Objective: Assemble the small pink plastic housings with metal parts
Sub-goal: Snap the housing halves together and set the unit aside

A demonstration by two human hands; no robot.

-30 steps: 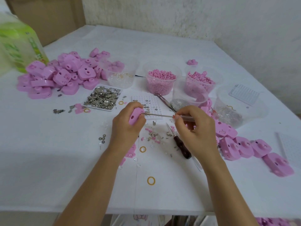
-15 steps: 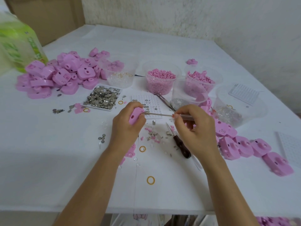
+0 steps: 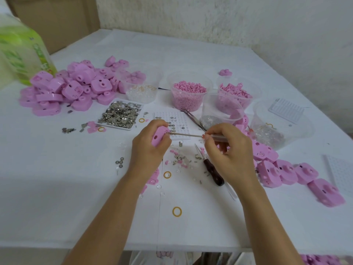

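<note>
Left hand [image 3: 147, 152] curls its fingers round a pink housing [image 3: 159, 137]; right hand [image 3: 229, 155] pinches a thin metal tool [image 3: 185, 135] against the housing; green pack [image 3: 21, 50], far left of it, bears illegible print.

Bare hands, bare forearms
The left hand [image 3: 147, 153] and right hand [image 3: 230, 156] are seen uncovered, as are both forearms to the frame edge.

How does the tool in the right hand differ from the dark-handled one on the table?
The held tool has a clear handle; the table tool a dark one. The held tool is level, tip at the pink housing in the left hand; the table tool lies unheld. Both have thin metal shafts.
</note>
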